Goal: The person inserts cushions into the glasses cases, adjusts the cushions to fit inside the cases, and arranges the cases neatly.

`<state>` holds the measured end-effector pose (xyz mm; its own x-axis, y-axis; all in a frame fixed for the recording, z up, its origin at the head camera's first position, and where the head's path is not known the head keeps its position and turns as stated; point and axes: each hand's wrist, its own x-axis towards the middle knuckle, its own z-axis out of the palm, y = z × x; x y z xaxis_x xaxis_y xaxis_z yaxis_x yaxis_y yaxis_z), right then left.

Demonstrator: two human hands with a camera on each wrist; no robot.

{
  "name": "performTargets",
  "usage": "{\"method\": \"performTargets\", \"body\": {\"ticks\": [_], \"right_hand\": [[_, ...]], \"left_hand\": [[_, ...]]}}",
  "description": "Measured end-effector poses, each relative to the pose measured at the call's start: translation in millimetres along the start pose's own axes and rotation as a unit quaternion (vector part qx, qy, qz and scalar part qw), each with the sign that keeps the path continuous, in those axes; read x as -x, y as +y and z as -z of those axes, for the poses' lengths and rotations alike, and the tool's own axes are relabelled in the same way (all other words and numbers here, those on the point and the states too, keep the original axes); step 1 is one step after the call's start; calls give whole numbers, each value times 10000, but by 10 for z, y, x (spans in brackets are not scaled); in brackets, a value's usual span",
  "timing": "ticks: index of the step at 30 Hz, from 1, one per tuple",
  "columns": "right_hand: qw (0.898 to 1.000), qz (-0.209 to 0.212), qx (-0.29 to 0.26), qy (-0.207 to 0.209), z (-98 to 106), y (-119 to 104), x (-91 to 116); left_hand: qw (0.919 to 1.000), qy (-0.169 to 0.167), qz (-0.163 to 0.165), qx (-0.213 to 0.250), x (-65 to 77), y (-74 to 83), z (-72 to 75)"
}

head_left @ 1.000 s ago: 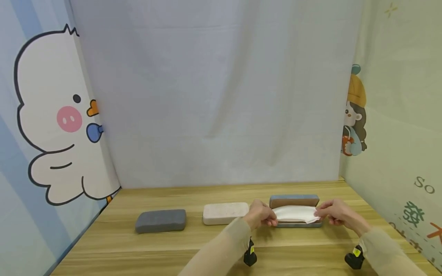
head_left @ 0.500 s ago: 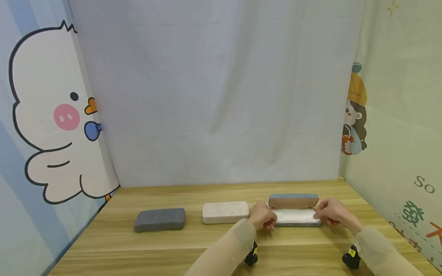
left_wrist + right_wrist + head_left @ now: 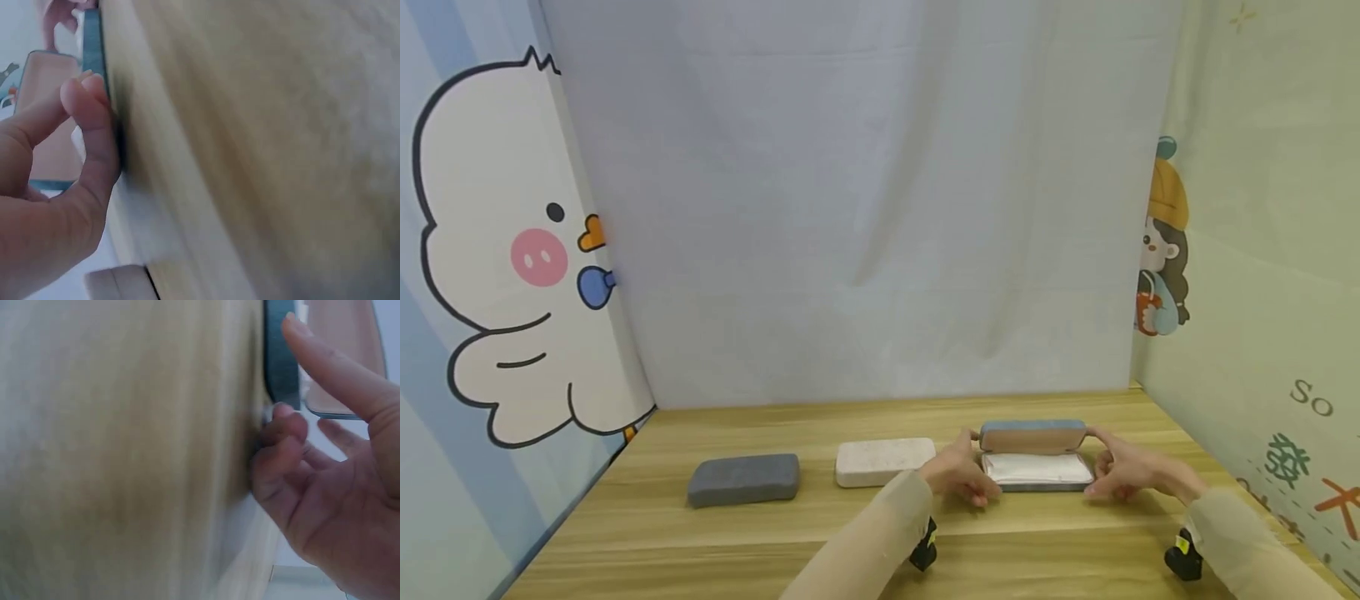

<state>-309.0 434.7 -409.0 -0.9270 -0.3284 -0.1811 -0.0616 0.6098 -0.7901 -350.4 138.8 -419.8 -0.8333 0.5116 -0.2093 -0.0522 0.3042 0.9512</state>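
A grey-blue glasses case (image 3: 1033, 436) with a pinkish-brown lining stands with its lid raised. Inside its base lies a flat white cloth (image 3: 1037, 468). At the case's left end is my left hand (image 3: 957, 473), index finger reaching up to the lid's edge and thumb low near the base's front corner. My right hand (image 3: 1126, 469) mirrors it at the right end, index at the lid and thumb at the base corner. In the right wrist view the thumb (image 3: 334, 365) stretches straight along the base, and the lower fingers (image 3: 281, 447) are bent beneath.
A cream-white closed case (image 3: 883, 461) lies left of my left hand, and a dark grey closed case (image 3: 743, 479) farther left. All rest on a wood-grain table (image 3: 775, 550). A pale curtain (image 3: 865, 208) hangs behind it, with printed cloth on both sides.
The white cloth, earlier bulging above the base, now lies flat within it. Both hands have let go of the cloth and spread to the case's two ends, index fingers up at the lid.
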Motion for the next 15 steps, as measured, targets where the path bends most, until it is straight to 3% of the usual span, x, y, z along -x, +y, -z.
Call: {"method": "performTargets", "body": {"ticks": [6,15], "right_hand": [[9995,212,-180,-126,-56,111,-94],[9968,323,-692,-232,26,134,-100]], "left_hand": [[9993,242,-226,-143,3,-68,-67],[9973,297,-134,651,-27,-77,-96]]}}
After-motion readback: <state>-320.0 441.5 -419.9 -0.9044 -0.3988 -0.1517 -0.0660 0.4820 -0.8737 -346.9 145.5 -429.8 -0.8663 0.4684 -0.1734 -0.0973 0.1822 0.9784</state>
